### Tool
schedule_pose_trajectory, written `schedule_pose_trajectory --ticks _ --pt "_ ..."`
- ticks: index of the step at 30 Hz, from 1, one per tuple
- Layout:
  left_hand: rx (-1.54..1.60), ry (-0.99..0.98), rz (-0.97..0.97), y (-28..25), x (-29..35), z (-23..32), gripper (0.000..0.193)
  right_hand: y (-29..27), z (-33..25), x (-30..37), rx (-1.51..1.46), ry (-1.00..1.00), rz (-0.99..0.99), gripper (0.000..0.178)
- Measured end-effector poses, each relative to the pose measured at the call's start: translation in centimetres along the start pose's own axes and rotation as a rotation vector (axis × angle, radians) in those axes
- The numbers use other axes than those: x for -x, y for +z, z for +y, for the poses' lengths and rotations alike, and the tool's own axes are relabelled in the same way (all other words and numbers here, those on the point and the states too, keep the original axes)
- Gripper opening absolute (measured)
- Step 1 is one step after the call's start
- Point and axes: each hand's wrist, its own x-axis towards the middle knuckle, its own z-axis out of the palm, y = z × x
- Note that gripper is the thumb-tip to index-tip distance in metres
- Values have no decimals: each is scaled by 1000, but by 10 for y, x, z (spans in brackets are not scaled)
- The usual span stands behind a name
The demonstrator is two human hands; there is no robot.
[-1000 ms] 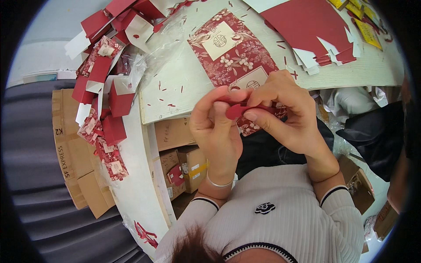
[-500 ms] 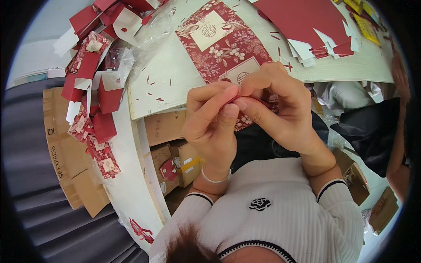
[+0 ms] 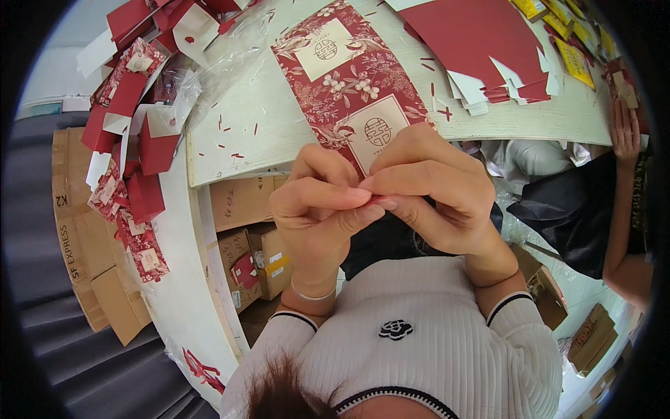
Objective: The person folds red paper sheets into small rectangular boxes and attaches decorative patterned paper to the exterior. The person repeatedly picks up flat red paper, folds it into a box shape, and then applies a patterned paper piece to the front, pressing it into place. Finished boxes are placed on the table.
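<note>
Together, a bare left hand (image 3: 314, 206) and a bare right hand (image 3: 443, 188) pinch a little red piece (image 3: 377, 200)

The two hands meet in front of the person's white ribbed sweater (image 3: 447, 335), near the edge of a big white table (image 3: 265, 119). The thumb and finger of each hand are closed on the little red piece, and their tips touch or almost touch. Only a thin bit of red shows between the thumbs, so its shape is hard to tell. A thin silver band (image 3: 313, 298) goes around the left wrist.

Just past the hands lies a long red paper sheet with pale flowers and cream squares (image 3: 349, 77). Its near end goes behind the fingers. Tiny red paper scraps (image 3: 444, 112) are dotted around it. To the right is a stack of flat red cards with white notched ends (image 3: 460, 42), and farther right are shiny yellow packets (image 3: 575, 61). To the left, red folded paper boxes (image 3: 157, 143) sit in a messy heap, with a crinkly clear plastic bag (image 3: 183, 87) beside them. At the far right, another person's hand (image 3: 626, 129) touches a red patterned thing (image 3: 620, 82).
</note>
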Motion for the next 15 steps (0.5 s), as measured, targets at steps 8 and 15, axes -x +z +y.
schedule_pose_trajectory --ticks 8,15 --pt "-283 -249 150 -62 -9 -9 34 -32 40 -52 427 -98 -56 10" --pt "-33 -479 199 -30 -23 -34 21 -25 60 -66 622 -185 -298 10"
